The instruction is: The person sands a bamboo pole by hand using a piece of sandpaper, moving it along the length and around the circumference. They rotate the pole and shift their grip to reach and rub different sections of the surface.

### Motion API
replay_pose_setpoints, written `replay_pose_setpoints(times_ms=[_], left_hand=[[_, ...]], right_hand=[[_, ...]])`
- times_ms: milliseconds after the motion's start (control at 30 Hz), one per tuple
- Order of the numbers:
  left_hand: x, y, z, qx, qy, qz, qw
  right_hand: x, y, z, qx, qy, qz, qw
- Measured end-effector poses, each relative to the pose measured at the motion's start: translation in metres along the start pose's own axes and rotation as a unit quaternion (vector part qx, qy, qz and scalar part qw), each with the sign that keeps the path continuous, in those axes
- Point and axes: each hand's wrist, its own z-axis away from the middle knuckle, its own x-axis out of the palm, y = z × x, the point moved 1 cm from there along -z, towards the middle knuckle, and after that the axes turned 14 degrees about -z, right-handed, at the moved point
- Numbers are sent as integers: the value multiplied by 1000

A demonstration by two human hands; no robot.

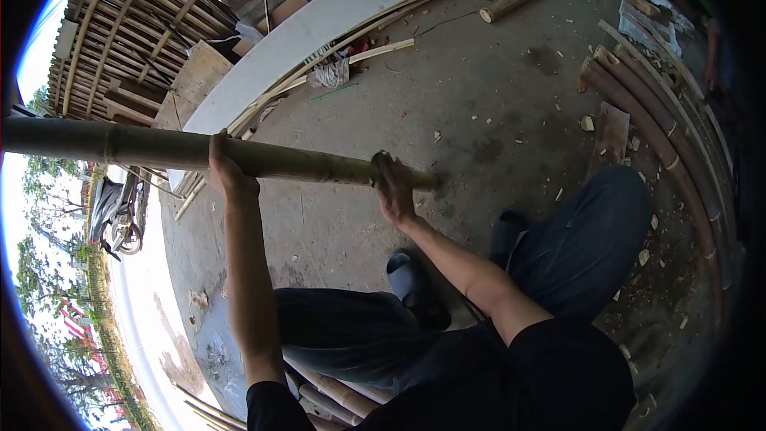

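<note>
A long, thick bamboo pole (pixel 295 163) runs across in front of me from the left edge, sloping slightly down to the right. My left hand (pixel 230 169) is closed on it near the middle, with the thumb over the top. Close to the pole's right end, my right hand (pixel 394 191) is wrapped around it. Something dark shows at that hand's fingers against the bamboo; whether it is a pad, a cloth or grime I cannot make out. Below the pole are my bent legs and a dark sandal (pixel 415 287).
Long bamboo poles (pixel 670 132) lie on the right, more at the back. A long white panel (pixel 319 24) leans along the slatted bamboo wall (pixel 136 24). Chips litter the concrete floor (pixel 471 80). A motorbike (pixel 116 211) stands outside left; more poles (pixel 339 391) lie beneath me.
</note>
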Motion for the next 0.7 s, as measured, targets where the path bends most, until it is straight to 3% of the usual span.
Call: replay_pose_setpoints(times_ms=[33,100,167,200,233,300,367,433,467,500,567,633,700], left_hand=[[5,5,7,18,8,28,999],[7,11,15,7,4,9,1000],[6,16,19,3,-8,-10,1000],[4,16,18,6,-12,-14,1000],[1,15,15,1,2,-7,1000],[-9,4,4,-1,-3,1,1000],[-14,0,3,-2,-7,3,1000],[-9,2,2,-11,20,-1,1000],[-11,1,-1,-6,18,-3,1000],[-11,-1,-6,2,19,2,1000],[-5,-2,-4,3,37,12,999],[-2,1,0,4,14,7,1000],[1,5,3,8,-11,6,1000]], right_hand=[[5,-59,-30,-29,-4,-61,998],[40,-129,-71,-36,0,-56,998],[46,-140,-72,-18,7,-37,999],[42,-134,-68,-53,-2,-72,996],[35,-124,-67,-96,-13,-105,990],[12,-76,-42,-60,-35,-80,994],[-12,13,1,-41,-7,-21,999],[-44,87,44,50,-15,46,998],[-52,105,56,108,-26,78,991],[-44,102,50,106,-22,76,991],[-22,90,41,140,16,98,985],[2,7,-16,52,2,-55,997],[27,-74,-60,-27,-28,-113,993]])
